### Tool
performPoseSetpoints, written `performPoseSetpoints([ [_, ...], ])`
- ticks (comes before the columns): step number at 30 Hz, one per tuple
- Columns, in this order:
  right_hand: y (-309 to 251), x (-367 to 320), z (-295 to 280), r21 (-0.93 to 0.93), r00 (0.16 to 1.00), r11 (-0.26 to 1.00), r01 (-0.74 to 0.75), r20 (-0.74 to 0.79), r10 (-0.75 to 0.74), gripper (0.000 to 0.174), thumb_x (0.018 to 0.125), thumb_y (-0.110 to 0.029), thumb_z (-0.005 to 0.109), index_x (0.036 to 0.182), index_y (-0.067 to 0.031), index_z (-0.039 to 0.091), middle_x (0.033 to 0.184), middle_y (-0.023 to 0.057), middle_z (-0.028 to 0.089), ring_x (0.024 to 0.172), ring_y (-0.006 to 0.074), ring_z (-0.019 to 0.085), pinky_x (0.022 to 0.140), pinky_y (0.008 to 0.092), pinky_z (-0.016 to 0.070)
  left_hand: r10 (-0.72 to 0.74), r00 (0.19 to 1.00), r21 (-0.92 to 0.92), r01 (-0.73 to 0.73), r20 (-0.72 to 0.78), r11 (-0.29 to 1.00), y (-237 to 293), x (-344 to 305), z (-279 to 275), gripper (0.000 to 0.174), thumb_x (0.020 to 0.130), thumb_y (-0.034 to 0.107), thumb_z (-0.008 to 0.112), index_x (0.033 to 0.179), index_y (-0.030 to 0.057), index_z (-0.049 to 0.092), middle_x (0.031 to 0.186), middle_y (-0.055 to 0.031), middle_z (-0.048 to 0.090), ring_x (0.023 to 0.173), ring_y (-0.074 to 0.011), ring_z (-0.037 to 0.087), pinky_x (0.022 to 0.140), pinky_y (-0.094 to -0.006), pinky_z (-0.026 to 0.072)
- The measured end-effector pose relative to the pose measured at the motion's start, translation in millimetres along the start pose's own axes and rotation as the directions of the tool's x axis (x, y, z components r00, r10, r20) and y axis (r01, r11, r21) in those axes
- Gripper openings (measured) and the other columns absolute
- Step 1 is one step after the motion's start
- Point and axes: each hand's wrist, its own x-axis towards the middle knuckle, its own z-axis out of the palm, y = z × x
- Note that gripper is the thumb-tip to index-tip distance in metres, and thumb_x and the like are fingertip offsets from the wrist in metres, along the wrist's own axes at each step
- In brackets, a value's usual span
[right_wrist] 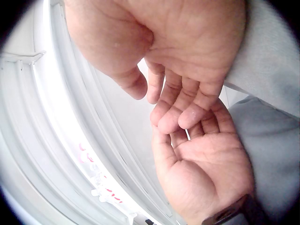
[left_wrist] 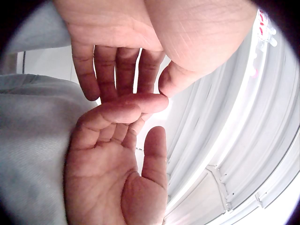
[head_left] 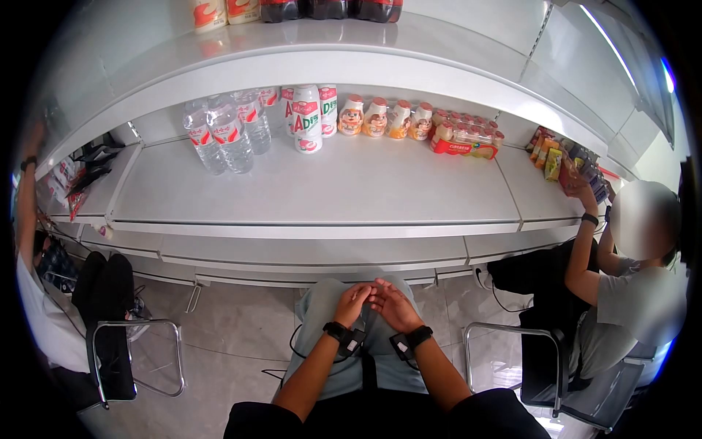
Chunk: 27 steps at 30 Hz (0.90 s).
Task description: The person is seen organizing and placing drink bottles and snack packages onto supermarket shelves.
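Note:
My left hand (head_left: 352, 304) and right hand (head_left: 397, 307) meet above my lap in the head view, holding nothing. Their fingers are loosely bent, and the fingertips overlap. From the left wrist, the right hand (left_wrist: 105, 176) shows palm up below the left hand's fingers (left_wrist: 107, 70). In the right wrist view, the right hand's fingertips (right_wrist: 190, 117) lie over the fingers of the left hand (right_wrist: 206, 161). Beyond the hands, the white shelf (head_left: 314, 194) bears clear water bottles (head_left: 230, 139), white AD drink bottles (head_left: 307, 121), small orange-labelled bottles (head_left: 375, 118) and a red-wrapped multipack (head_left: 466, 139).
Dark-drink bottles (head_left: 327, 9) stand on the upper shelf (head_left: 292, 47). A person reaches toward packets (head_left: 553, 164) on the right; another person's arm (head_left: 27, 197) is at far left. Metal-framed chairs (head_left: 175, 358) flank me. Cables run from my wrist devices (head_left: 352, 342).

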Motion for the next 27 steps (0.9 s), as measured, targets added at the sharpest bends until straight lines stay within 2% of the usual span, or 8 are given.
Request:
performPoseSetpoints([
  [8,-3.8,13.6,10.8,-0.113,0.999,0.994,0.007,0.033,-0.003,0.023,0.101,-0.031,0.055,0.118,-0.0157,0.056,0.102,-0.0029,0.063,0.095,0.0119,0.06,0.085,0.0323,0.0482,0.11,0.994,0.061,-0.11,0.014,0.992,-13.6,8.6,-6.9,0.024,0.1,0.021,0.057,0.113,0.0012,0.065,0.099,-0.0038,0.068,0.091,-0.0113,0.062,0.08,-0.0253,0.0497],
  [11,-28.6,21.8,35.1,-0.248,1.0,0.969,0.011,0.008,-0.009,0.022,0.102,-0.023,0.052,0.121,-0.0116,0.057,0.102,0.004,0.064,0.096,0.0164,0.061,0.086,0.0317,0.0481,0.22,0.97,-0.019,-0.219,0.104,0.975,18.2,15.2,-1.5,0.025,0.099,0.012,0.058,0.122,0.0015,0.058,0.106,-0.0057,0.065,0.098,-0.0136,0.062,0.086,-0.0282,0.0497],
  [16,-117.1,-39.2,200.2,-0.506,0.846,0.782,0.364,0.531,-0.051,0.026,0.102,-0.014,0.051,0.125,-0.0016,0.054,0.102,0.012,0.065,0.097,0.0237,0.063,0.089,0.0374,0.0495,0.429,0.873,-0.035,-0.433,0.233,0.901,216.2,-109.1,33.9,0.029,0.098,0.006,0.056,0.127,0.0008,0.053,0.117,-0.0083,0.062,0.109,-0.0158,0.06,0.091,-0.0314,0.0493],
  [19,-182.4,-79.7,313.5,-0.511,0.57,0.503,0.697,0.82,0.043,0.019,0.1,-0.009,0.054,0.114,0.0014,0.061,0.092,0.0157,0.068,0.092,0.0279,0.067,0.084,0.0415,0.0529,0.569,0.662,0.178,-0.713,0.488,0.678,341.7,-157.4,36.3,0.023,0.096,0.004,0.056,0.119,0.0004,0.058,0.109,-0.0086,0.064,0.103,-0.0164,0.062,0.09,-0.0324,0.0492],
  [21,-208.6,-84.8,370.9,-0.353,0.389,0.414,0.839,0.921,-0.001,0.018,0.098,-0.008,0.055,0.109,0.0012,0.066,0.101,0.0151,0.068,0.091,0.0213,0.065,0.083,0.0346,0.0517,0.63,0.541,0.212,-0.826,0.557,0.522,410.5,-168.8,40.2,0.015,0.096,0.004,0.057,0.109,0.0003,0.062,0.101,-0.0081,0.066,0.094,-0.0152,0.064,0.085,-0.0299,0.0496],
  [22,-222.0,-77.6,396.8,-0.337,0.363,0.353,0.873,0.932,-0.008,0.02,0.099,-0.012,0.055,0.113,0.0003,0.064,0.1,0.0135,0.068,0.09,0.0207,0.065,0.081,0.034,0.0516,0.657,0.574,0.197,-0.807,0.489,0.557,441.2,-170.1,44.4,0.016,0.094,0.01,0.059,0.106,-0.0011,0.06,0.097,-0.0149,0.066,0.085,-0.0192,0.062,0.077,-0.0308,0.0492],
  [24,-241.4,-61.2,449.5,-0.308,0.356,0.355,0.882,0.931,-0.076,0.027,0.1,-0.016,0.053,0.122,-0.0018,0.058,0.099,0.0104,0.068,0.091,0.0189,0.064,0.079,0.0327,0.0507,0.75,0.528,0.21,-0.849,0.399,0.485,507.7,-162.1,51.8,0.02,0.099,0.016,0.05,0.113,0.0019,0.056,0.094,-0.0111,0.064,0.077,-0.0185,0.063,0.069,-0.0294,0.0476],
  [27,-251.2,-28.0,533.1,-0.358,0.495,0.446,0.82,0.835,-0.24,0.034,0.101,-0.017,0.047,0.134,-0.0055,0.047,0.104,0.0064,0.065,0.095,0.0161,0.062,0.08,0.031,0.0486,0.885,0.403,0.113,-0.915,0.234,0.387,609.1,-134.3,58.5,0.024,0.099,0.021,0.05,0.116,0.0044,0.055,0.097,-0.0061,0.061,0.083,-0.0177,0.061,0.069,-0.0293,0.045],
])
